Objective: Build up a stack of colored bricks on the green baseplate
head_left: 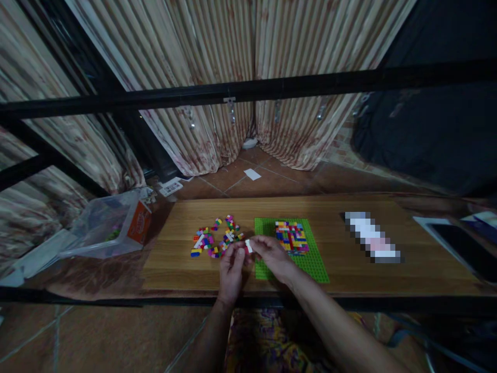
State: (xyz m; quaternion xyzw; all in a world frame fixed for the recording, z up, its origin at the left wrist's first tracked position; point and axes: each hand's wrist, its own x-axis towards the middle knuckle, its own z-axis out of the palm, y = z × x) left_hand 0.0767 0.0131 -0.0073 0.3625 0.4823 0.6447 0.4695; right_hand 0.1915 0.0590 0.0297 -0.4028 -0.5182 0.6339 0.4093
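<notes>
My left hand [232, 269] and my right hand [274, 255] meet above the wooden board, between a loose brick pile and a green baseplate [267, 272]. Pinched in my right fingers is a small white toy brick [248, 246]. My left fingers are closed just beside it, on what looks like a red brick, partly hidden by the thumb. Many-coloured toy bricks [229, 235] lie scattered to the left of my hands. On the baseplate stands a block of bricks [291, 238] in mixed colours, packed close together.
At the left, a clear plastic box [104, 225] with an orange label sits beyond the board [171, 269]. A pixelated object [373, 238] lies on the board's right side, with a dark flat device [466, 248] farther right. A black metal bar [310, 80] crosses before the curtains [209, 52].
</notes>
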